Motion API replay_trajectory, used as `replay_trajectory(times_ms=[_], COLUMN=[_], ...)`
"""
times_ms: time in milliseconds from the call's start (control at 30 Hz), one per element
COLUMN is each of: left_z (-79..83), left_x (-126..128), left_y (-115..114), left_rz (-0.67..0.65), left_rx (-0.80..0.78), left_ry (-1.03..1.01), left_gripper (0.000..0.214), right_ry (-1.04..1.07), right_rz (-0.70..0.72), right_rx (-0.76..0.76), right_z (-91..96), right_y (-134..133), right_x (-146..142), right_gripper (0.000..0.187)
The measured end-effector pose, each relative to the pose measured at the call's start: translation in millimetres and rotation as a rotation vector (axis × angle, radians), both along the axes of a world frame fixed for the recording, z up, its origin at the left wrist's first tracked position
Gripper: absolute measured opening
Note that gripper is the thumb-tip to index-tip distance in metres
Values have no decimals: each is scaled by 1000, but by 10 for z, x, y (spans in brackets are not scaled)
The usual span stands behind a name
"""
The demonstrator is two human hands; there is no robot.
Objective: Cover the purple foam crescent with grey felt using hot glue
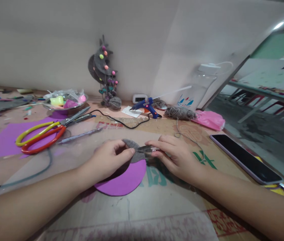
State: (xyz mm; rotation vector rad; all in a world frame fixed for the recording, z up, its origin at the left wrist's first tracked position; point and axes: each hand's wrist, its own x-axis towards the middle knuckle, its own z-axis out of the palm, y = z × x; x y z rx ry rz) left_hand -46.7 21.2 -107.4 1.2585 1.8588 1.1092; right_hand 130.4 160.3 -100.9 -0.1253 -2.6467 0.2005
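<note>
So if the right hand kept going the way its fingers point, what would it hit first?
The right hand points left, so it would probably first meet the grey felt piece pinched by the left hand. They look almost touching already, though depth is hard to judge.

Left hand pinches grey felt piece over purple foam disc | right hand holds small snips at felt edge | scissors, pen left | glue gun behind | phone right
</note>
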Motion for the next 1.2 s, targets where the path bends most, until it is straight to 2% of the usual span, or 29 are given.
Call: replay_trajectory(times_ms=[300,467,567,700,867,1000,1100,1200], left_z=[16,-10,-21,-15,11,18,11,-6], left_x=[1,-8,-17,-26,-20,-10,-10,-16], left_y=[0,-1,0,6,11,4,2,7], left_rz=[-14,-21,-10,8,7,-2,-9,-8], left_rx=[1,9,2,-16,-5,11,9,-8], left_ry=[1,-20,-14,4,-3,-16,-3,27], left_gripper=[25,26,27,33,34,35,36,35], right_ry=[-9,-9,23,67,-53,-150,-155,-141], right_rz=[14,28,-20,-94,-198,-173,-110,-106], right_rx=[20,-16,-110,-352,-596,-694,-715,-741], right_z=[-5,-19,-16,20,61,26,-19,-52], right_y=[3,22,18,-52,-156,-159,-132,-101], right_x=[-3,-10,-2,15,-11,-45,-57,-69], right_gripper=[27,27,28,25,27,25,13,13])
